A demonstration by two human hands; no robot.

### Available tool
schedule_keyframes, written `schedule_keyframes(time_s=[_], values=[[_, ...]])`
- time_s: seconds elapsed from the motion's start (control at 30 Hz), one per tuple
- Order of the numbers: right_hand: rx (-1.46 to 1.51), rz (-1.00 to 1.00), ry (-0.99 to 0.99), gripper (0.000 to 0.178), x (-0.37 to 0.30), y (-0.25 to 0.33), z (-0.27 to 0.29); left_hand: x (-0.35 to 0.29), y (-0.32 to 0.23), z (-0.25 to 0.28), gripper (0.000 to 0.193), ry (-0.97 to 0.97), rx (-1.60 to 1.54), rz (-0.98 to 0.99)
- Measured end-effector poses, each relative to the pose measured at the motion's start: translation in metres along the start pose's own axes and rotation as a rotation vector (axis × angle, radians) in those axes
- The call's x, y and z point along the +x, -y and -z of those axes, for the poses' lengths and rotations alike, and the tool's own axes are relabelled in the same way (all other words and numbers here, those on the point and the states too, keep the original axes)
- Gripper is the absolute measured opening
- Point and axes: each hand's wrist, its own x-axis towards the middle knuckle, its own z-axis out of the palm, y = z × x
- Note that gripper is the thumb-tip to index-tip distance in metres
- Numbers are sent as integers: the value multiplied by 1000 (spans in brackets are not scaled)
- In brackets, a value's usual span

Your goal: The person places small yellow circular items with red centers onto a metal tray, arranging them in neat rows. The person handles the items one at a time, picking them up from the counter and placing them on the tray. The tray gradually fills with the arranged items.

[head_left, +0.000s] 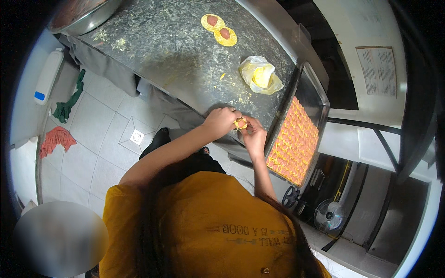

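Note:
At the counter's near edge, my left hand point(219, 121) and my right hand point(254, 135) pinch a small dumpling point(240, 123) between them. It has a yellow wrapper gathered around pink filling; my fingers partly hide it. Two round yellow wrappers point(225, 38), each with a lump of pink filling, lie overlapping farther back on the counter. To the right of my hands sits an open plastic bag point(253, 68) with yellow wrappers in it. A metal tray point(300, 178) beside my right hand holds many dumplings point(294, 144) in close rows.
The dark counter point(162, 60) is dusted with flour and scraps. A metal bowl point(99, 17) of pink filling stands at its far left. On the tiled floor lie a green cloth point(69, 104) and a red cloth point(57, 140). A fan point(329, 215) stands at lower right.

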Motion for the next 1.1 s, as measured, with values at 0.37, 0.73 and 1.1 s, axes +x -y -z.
schedule_keyframes(time_s=[0.37,0.73,1.1], values=[[-8,42,-11,39,-1,9,2,3,8,10,17,87,-154,-10],[69,-71,-90,31,-4,5,0,8,13,3,20,-1,-106,-64],[27,-55,-117,33,-5,-8,-7,15,8,8,18,147,-148,-60]])
